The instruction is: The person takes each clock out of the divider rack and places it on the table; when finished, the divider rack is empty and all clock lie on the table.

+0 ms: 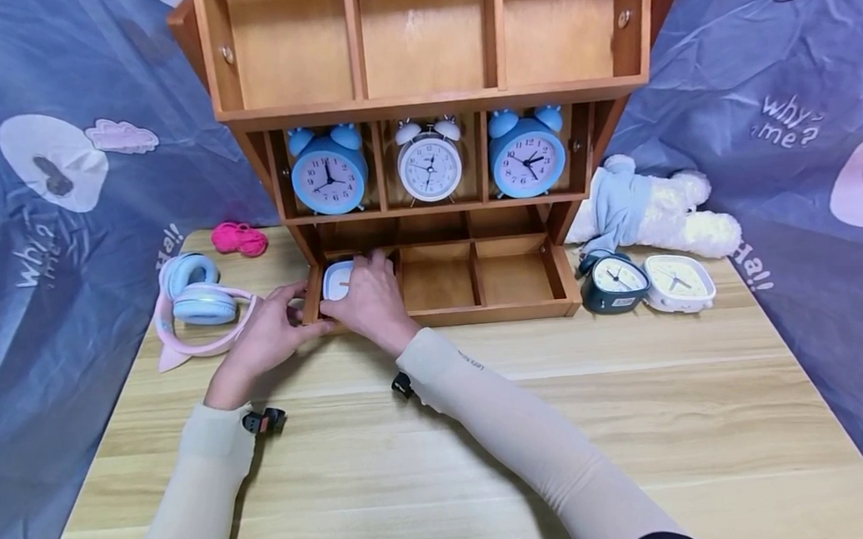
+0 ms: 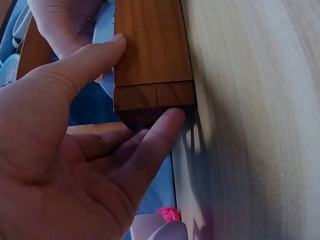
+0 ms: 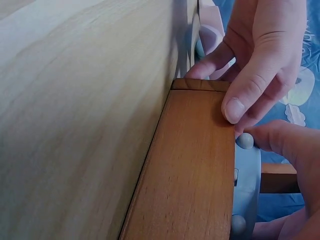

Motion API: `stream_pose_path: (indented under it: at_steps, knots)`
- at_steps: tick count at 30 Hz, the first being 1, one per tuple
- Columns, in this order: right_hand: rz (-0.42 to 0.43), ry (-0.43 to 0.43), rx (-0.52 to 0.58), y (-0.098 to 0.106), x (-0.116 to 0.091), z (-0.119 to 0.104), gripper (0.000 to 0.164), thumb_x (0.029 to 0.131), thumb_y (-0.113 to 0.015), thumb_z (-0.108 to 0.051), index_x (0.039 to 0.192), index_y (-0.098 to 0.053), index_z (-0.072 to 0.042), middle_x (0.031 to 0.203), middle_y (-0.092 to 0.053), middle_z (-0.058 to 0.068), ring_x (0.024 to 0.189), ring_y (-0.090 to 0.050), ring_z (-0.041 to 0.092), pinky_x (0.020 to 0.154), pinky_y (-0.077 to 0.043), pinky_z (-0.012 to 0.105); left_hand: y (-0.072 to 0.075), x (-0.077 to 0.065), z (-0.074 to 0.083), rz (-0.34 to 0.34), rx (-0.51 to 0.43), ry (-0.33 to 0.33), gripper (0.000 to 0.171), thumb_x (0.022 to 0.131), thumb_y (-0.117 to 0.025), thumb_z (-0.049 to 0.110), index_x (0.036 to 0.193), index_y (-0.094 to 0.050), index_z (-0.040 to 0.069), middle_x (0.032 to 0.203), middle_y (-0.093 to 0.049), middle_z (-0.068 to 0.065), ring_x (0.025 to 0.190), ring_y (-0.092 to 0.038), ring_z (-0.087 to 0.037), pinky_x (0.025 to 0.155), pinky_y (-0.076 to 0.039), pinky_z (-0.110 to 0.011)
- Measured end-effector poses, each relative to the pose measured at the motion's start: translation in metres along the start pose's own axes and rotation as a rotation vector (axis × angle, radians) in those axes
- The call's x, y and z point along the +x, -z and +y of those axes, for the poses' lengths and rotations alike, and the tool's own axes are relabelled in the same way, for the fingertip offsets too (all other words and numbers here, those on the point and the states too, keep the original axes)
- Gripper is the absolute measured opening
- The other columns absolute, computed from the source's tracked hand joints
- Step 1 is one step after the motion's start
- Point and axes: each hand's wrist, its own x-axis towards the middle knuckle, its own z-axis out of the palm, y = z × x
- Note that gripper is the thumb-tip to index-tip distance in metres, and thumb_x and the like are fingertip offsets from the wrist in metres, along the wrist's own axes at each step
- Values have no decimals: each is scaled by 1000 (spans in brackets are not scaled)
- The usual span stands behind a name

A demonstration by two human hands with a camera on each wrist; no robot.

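A wooden display shelf (image 1: 450,316) stands at the back of the table. My left hand (image 1: 267,335) grips its lower left corner, thumb (image 2: 107,52) on the front board and fingers (image 2: 165,130) round the side. In the bottom left compartment, a pale blue and white square alarm clock (image 1: 337,281) is held by my right hand (image 1: 377,298). The right wrist view shows thumb and fingers at opposite ends of the clock (image 3: 247,172), whose small round feet face the front board. Much of its face is hidden by my right hand.
Blue round clocks (image 1: 329,176) flank a white one (image 1: 429,168) in the middle tier. Right of the shelf are a dark green clock (image 1: 615,282), a white clock (image 1: 679,283) and a plush toy (image 1: 652,204). Headphones (image 1: 204,302) and pink yarn (image 1: 239,239) lie left.
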Motion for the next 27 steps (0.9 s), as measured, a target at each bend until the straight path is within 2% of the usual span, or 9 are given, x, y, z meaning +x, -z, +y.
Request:
stream_pose_path:
  at_steps: [7, 11, 14, 22, 27]
  knots:
    - [18, 12, 31, 8, -6, -4, 88, 86, -96, -48, 148, -62, 4, 142, -58, 21, 127, -63, 34, 105, -62, 41, 0, 0, 0, -4, -6, 6, 90, 100, -88, 33, 167, -43, -7, 153, -61, -32, 120, -76, -43, 87, -63, -38]
    - [32, 27, 40, 14, -9, -8, 90, 86, -95, -46, 150, -60, 5, 142, -57, 20, 127, -63, 34, 104, -63, 42, 0, 1, 2, -3, 1, 17, 91, 99, -88, 37, 167, -44, -4, 156, -60, -30, 123, -74, -42, 96, -63, -49]
    - [32, 31, 47, 17, -11, -11, 92, 85, -95, -45, 153, -57, 5, 144, -57, 20, 130, -62, 35, 105, -63, 42, 0, 1, 2, -6, 5, 29, 90, 100, -87, 35, 168, -43, -3, 159, -59, -28, 125, -73, -42, 101, -61, -52]
    - [29, 59, 29, 24, -19, -17, 95, 85, -92, -46, 157, -55, 4, 152, -54, 21, 138, -59, 34, 112, -60, 42, 1, 2, 2, -10, 18, 31, 83, 100, -84, 22, 167, -44, -5, 158, -58, -30, 123, -73, -42, 86, -60, -32]
    - [29, 69, 34, 26, -24, -17, 97, 86, -92, -46, 159, -53, 4, 155, -52, 20, 138, -59, 34, 112, -60, 42, 0, 2, 0, -6, 28, 31, 82, 99, -84, 20, 166, -44, -6, 156, -59, -30, 121, -72, -41, 85, -58, -30]
